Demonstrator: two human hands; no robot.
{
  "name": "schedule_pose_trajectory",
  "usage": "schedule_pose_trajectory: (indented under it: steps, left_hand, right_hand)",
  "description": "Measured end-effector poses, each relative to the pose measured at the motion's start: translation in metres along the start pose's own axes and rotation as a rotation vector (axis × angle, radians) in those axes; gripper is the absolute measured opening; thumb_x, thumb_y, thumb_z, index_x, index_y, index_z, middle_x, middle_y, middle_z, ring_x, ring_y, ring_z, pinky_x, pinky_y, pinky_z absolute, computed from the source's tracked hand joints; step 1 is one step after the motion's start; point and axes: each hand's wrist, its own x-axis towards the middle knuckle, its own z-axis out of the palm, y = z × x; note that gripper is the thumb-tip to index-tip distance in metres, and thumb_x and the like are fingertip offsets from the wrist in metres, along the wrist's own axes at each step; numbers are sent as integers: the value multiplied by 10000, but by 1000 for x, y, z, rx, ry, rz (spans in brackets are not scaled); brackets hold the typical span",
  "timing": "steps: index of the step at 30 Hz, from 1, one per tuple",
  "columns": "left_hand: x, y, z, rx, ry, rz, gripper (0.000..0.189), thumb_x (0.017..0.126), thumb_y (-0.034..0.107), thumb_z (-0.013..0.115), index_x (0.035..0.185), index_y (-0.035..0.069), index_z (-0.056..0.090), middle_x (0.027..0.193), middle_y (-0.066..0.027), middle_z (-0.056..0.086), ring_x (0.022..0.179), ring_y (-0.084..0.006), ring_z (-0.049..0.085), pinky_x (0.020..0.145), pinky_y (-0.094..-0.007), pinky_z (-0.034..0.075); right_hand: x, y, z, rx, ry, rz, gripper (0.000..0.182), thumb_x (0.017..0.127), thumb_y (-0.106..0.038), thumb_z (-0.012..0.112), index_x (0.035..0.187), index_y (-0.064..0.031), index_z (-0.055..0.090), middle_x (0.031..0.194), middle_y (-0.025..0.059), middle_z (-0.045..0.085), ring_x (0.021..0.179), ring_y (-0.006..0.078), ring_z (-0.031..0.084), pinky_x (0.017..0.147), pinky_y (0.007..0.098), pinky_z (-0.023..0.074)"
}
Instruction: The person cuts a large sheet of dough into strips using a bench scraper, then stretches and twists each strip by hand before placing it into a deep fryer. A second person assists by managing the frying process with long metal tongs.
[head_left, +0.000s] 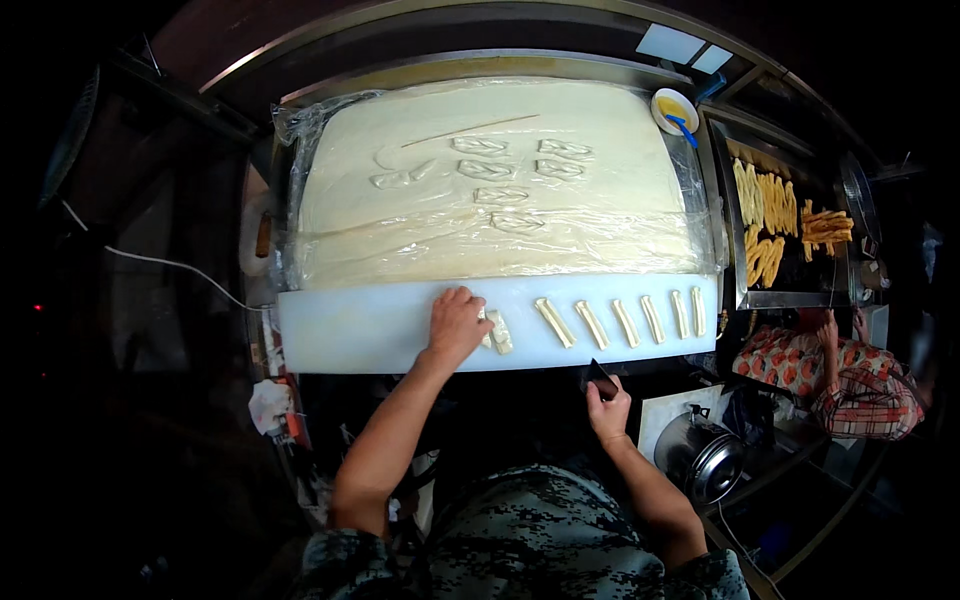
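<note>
My left hand is bent over a short dough strip on the white cutting board, its fingers covering part of the strip. Just right of it lies another short dough strip. In my right hand is a dark flat blade, held by the board's near edge; its full shape is hard to make out. Several folded dough strips are spaced out along the board's right half. Beyond the board spreads a large dough sheet under clear plastic film, with several creased marks on its surface.
A white bowl of yellow liquid holds a blue utensil at the far right corner. Fried dough sticks lie in a metal-framed fryer or rack. Below stands a lidded steel pot. A person in a plaid sleeve is at the right.
</note>
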Motion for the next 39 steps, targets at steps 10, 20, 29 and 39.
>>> schedule_pose_trajectory:
  steps: [10, 20, 29, 39]
  left_hand:
    - [-11, 12, 23, -31, -1, 165, 142, 700, 152, 703, 739, 81, 587, 756, -64, 569, 835, -244, 554, 790, -387, 414]
    - [-38, 0, 4, -309, 289, 107, 189, 718, 45, 666, 824, 60, 511, 759, -99, 565, 750, -280, 581, 680, -376, 477]
    - [-36, -6, 12, -233, 138, 199, 207, 702, 114, 708, 832, 72, 553, 883, -102, 579, 878, -306, 565, 749, -410, 465]
    - [5, -30, 10, -415, -60, -94, 119, 769, 160, 670, 820, 54, 651, 818, -109, 625, 788, -290, 611, 699, -382, 485]
  right_hand:
    - [19, -37, 38, 31, -67, -27, 148, 803, -93, 667, 767, 14, 571, 606, 84, 551, 546, 143, 508, 541, 300, 430]
    - [13, -15, 32, 10, -108, 139, 222, 792, -145, 677, 896, 34, 596, 755, 192, 665, 698, 328, 658, 647, 369, 505]
    - [18, -14, 31, 10, -105, 144, 237, 794, -146, 674, 902, 48, 590, 754, 199, 662, 690, 326, 658, 638, 373, 506]
    - [24, -28, 32, -12, -142, 71, 224, 798, -167, 666, 879, 24, 581, 729, 194, 653, 684, 340, 652, 633, 387, 503]
